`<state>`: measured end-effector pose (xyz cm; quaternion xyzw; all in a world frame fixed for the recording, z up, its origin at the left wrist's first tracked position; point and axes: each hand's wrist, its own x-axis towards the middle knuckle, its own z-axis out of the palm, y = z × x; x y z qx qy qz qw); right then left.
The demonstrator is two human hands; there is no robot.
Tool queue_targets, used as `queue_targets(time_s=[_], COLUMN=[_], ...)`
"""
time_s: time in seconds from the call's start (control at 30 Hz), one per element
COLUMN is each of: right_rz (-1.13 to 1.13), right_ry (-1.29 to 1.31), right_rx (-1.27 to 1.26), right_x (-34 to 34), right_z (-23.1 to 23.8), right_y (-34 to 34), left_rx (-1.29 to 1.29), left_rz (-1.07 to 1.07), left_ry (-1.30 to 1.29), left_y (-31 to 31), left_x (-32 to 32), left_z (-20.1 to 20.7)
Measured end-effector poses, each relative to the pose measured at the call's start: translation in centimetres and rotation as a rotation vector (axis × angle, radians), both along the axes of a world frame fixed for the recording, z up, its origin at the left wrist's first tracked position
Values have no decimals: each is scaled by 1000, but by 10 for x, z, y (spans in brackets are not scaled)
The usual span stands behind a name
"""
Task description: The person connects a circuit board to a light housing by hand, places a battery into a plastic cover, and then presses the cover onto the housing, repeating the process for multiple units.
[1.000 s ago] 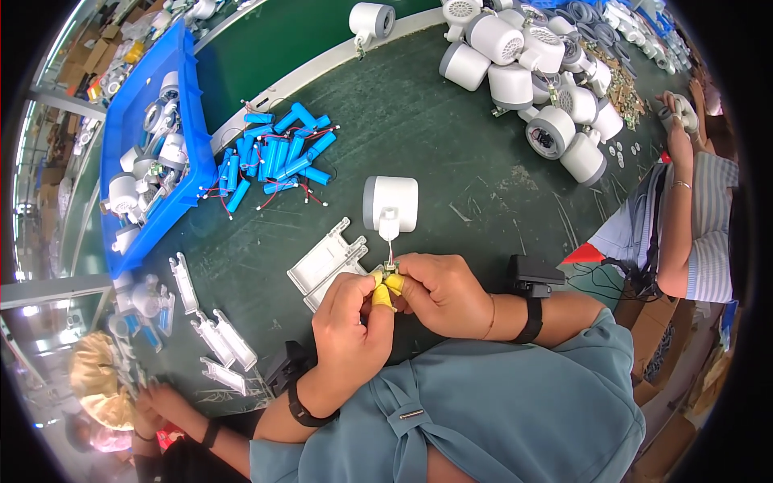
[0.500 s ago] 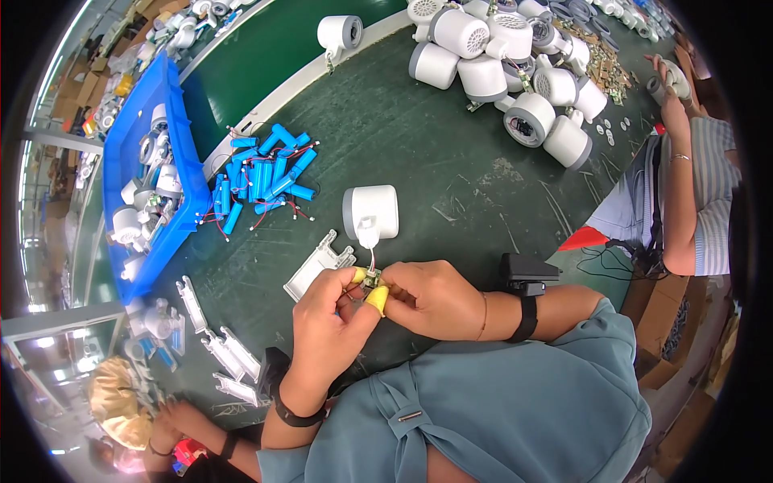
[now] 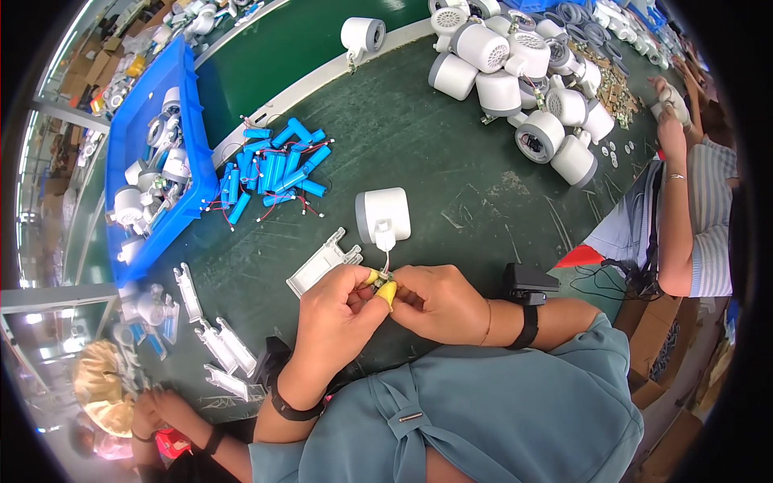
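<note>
My left hand [image 3: 336, 312] and my right hand [image 3: 439, 302] meet over the dark green table [image 3: 451, 169], fingertips pinched together on a small connector with thin wires [image 3: 383, 276]. Yellow finger covers [image 3: 388, 291] sit on some fingertips. The wires run up to a white cylindrical housing [image 3: 382, 213] lying just beyond my hands. A white plastic cover plate [image 3: 324, 261] lies left of the housing, close to my left hand.
A pile of blue cylindrical cells with wires [image 3: 275, 165] lies at the left, beside a blue bin [image 3: 145, 121] of white parts. Several white housings [image 3: 523, 72] heap at the back right. Another person's arm [image 3: 672, 161] works at the right; white strips [image 3: 217, 342] lie lower left.
The view has shifted so the table things sit lower and larger. My hands stay pinched together on the wires below the white housing.
</note>
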<state>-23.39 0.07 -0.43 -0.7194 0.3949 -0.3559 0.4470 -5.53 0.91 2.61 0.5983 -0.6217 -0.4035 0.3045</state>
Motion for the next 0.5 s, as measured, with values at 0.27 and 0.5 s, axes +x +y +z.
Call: queue_targets(time_s=[0.27, 0.5], right_rz=[119, 162], right_ry=[16, 137], right_rx=[399, -696], right_x=[-26, -13], right_z=[6, 11], right_y=[10, 13], left_rx=[128, 424], left_rz=[-241, -256], left_ry=[17, 504], left_y=[31, 37], left_x=[22, 29], left_z=[16, 9])
